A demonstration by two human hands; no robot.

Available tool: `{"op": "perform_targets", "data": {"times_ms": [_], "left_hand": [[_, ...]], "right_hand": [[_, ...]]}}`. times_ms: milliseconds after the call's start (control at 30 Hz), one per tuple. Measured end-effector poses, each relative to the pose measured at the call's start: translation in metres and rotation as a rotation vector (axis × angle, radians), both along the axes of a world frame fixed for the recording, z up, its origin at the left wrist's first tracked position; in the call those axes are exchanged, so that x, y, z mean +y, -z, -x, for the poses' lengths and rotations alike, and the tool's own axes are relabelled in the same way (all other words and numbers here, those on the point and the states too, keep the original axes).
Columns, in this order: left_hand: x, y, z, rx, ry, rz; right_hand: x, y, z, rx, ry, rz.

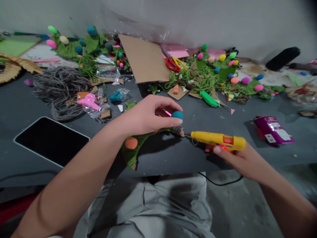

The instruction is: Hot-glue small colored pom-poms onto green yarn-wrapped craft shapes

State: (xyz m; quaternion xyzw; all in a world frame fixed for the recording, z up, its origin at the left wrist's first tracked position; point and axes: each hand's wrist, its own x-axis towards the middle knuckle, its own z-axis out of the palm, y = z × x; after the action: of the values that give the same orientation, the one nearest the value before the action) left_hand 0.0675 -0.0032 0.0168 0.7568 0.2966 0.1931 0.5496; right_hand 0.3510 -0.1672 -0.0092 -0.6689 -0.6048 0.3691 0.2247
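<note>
My left hand (153,114) is closed, its thumb and fingertips around a small teal ball (177,115) above a crescent (133,152) wrapped in green yarn. An orange ball (131,143) sits on the crescent's near left part; bare cardboard shows at both ends. The hand covers much of its middle, so I cannot see whether the teal ball is attached. In my right hand (230,157) is a yellow hot glue gun (218,138), gripped by its handle with a red light glowing. Its nozzle points left, close to the crescent's right end.
A black-screened phone (52,140) lies at left below a tangle of grey yarn (61,89). Cardboard (146,61), red-handled scissors (172,64), green yarn scraps (183,77) and ball-studded green pieces (218,62) line the back. A purple packet (273,130) lies right; the gun's black cord (220,183) hangs off the front edge.
</note>
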Motion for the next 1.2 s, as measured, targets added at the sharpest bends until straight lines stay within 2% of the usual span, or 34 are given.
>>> {"op": "perform_targets", "data": {"times_ms": [167,267,400,467,533,667,833,1200], "left_hand": [[-0.004,-0.003,-0.001,0.074,0.008,-0.122],[-0.01,-0.002,-0.007,0.146,0.047,-0.333],[-0.021,0.002,-0.021,0.313,0.17,-0.642],[-0.025,0.003,-0.027,0.415,0.23,-0.742],[-0.029,0.004,-0.031,0.487,0.281,-0.816],[-0.032,0.008,-0.034,0.544,0.309,-0.878],[-0.033,0.01,-0.036,0.557,0.341,-0.889],[-0.035,0.012,-0.036,0.55,0.336,-0.908]], "right_hand": [[-0.005,-0.006,-0.011,-0.089,0.021,0.039],[-0.007,0.0,-0.036,-0.221,0.169,-0.053],[-0.006,0.02,-0.069,-0.325,0.481,-0.167],[-0.006,0.029,-0.077,-0.309,0.56,-0.186],[-0.006,0.033,-0.079,-0.277,0.57,-0.196],[-0.007,0.033,-0.076,-0.251,0.54,-0.224],[-0.004,0.03,-0.072,-0.274,0.569,-0.21],[-0.002,0.029,-0.071,-0.274,0.546,-0.201]]}}
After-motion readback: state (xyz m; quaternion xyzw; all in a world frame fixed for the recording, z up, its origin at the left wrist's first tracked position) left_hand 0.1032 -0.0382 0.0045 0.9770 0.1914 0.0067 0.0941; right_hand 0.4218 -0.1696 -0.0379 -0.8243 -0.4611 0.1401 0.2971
